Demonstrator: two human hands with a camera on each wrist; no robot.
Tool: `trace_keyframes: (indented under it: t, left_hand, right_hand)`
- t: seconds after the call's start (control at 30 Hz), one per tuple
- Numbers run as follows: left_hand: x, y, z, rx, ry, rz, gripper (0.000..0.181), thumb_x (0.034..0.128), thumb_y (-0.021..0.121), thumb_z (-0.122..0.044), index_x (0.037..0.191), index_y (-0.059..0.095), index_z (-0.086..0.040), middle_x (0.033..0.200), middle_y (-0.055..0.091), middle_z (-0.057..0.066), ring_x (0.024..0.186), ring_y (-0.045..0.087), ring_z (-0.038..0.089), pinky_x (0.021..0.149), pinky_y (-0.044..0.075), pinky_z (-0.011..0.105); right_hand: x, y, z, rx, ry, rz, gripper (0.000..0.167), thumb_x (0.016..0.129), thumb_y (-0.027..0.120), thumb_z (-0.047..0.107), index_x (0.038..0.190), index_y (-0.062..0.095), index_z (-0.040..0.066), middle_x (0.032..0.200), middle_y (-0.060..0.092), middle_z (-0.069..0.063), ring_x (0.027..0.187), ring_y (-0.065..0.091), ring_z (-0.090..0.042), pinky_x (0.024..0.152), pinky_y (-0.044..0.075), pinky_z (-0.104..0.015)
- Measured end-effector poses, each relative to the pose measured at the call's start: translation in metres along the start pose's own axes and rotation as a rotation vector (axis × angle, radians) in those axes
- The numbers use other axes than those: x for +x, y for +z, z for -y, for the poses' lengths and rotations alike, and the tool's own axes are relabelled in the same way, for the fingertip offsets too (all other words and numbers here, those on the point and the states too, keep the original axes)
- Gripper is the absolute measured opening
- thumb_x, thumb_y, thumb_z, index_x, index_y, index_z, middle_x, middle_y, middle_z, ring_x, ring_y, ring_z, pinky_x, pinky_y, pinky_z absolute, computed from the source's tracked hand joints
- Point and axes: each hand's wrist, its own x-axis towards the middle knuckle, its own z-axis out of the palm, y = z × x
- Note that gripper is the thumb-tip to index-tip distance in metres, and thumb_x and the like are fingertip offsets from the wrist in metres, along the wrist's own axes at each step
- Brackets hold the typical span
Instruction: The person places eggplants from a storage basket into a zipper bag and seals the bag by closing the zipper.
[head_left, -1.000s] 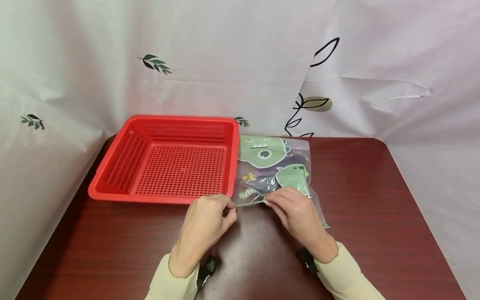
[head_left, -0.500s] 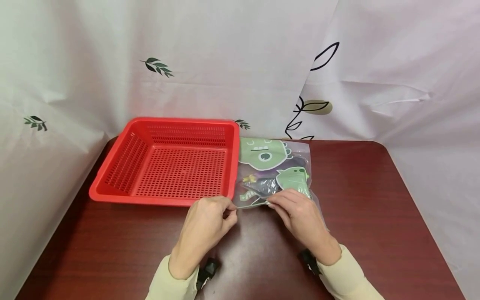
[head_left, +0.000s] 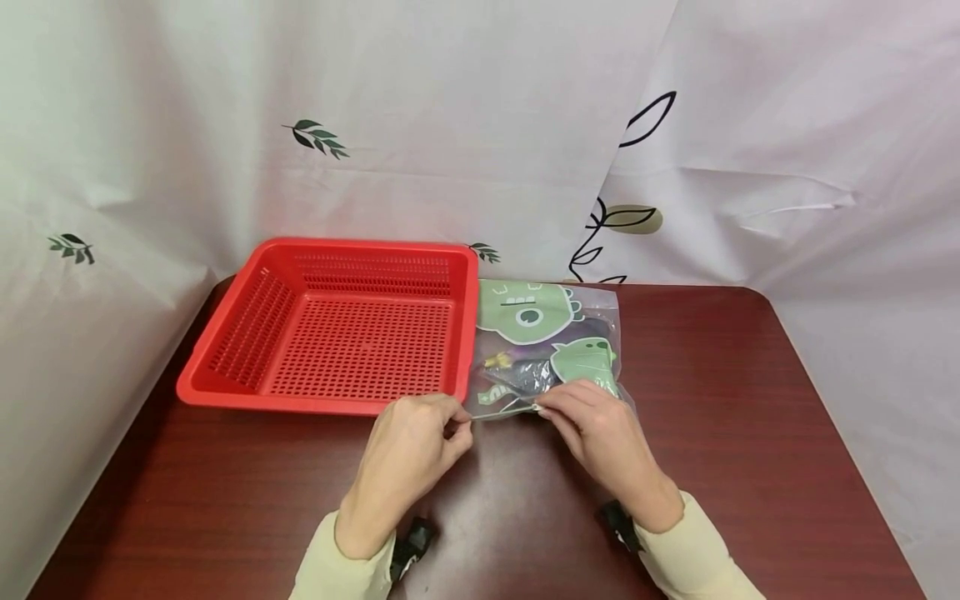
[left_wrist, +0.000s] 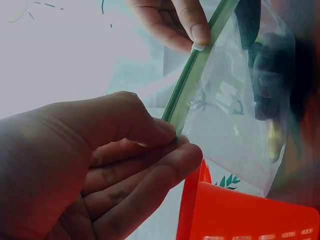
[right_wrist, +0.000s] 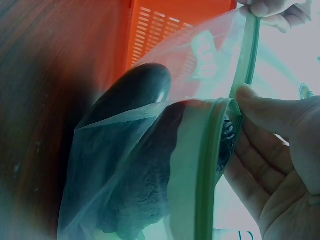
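A clear slider-zip bag [head_left: 525,329] with green cartoon prints lies against the basket's right side. Through its plastic I see dark, long vegetables; one glossy, rounded end [right_wrist: 137,92] looks like an eggplant, another dark piece [right_wrist: 145,170] is wrinkled. A small yellow piece [head_left: 497,360] is also inside. My left hand [head_left: 408,467] pinches the left end of the green zip strip [left_wrist: 187,82] between thumb and fingers. Farther right along that strip, my right hand [head_left: 600,429] pinches the small white slider [left_wrist: 199,47]. Right of the slider, the bag's mouth gapes in the right wrist view.
A red plastic basket [head_left: 330,406] with perforated walls and floor stands at the left, close to my left hand. The dark red wooden table [head_left: 735,433] meets white, leaf-patterned cloth [head_left: 420,108] at the back and sides.
My right hand has shifted slightly right along the zip with the slider. My left hand stays at the zip's end. The head view has tilted up a little.
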Motion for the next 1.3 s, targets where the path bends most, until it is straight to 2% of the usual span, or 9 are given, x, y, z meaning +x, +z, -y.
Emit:
trace_keyframes:
  t: [0.53,0.83,1.3]
  left_hand:
    - [0.0012,-0.0032,0.0,0.003,-0.005,-0.003,0.017,0.0682,0.076,-0.001,0.067,0.069,-0.017,0.063,0.061,-0.011,0.053,0.051,0.001,0.049,0.044,0.024]
    - [0.0008,-0.0036,0.0015,0.006,0.001,0.002,0.018,0.0687,0.075,-0.001,0.067,0.07,-0.018,0.063,0.06,-0.012,0.053,0.048,0.0,0.049,0.042,0.021]
    - [-0.0005,-0.0052,0.0027,0.008,0.001,-0.008,0.017,0.0685,0.077,-0.001,0.067,0.069,-0.016,0.064,0.062,-0.01,0.052,0.05,0.002,0.049,0.043,0.024]
  right_hand:
    - [0.0009,-0.0043,-0.0024,-0.009,0.009,-0.009,0.015,0.085,0.078,0.008,0.1,0.076,0.009,0.095,0.071,0.002,0.09,0.065,-0.016,0.082,0.051,-0.032]
    - [-0.0005,-0.0064,-0.0031,-0.011,0.042,0.012,0.015,0.085,0.078,0.009,0.099,0.076,0.011,0.095,0.071,0.003,0.091,0.065,-0.015,0.084,0.05,-0.032]
    - [-0.0014,-0.01,-0.0042,-0.014,0.071,0.036,0.015,0.086,0.078,0.01,0.101,0.076,0.012,0.098,0.071,0.003,0.094,0.065,-0.014,0.086,0.05,-0.03]
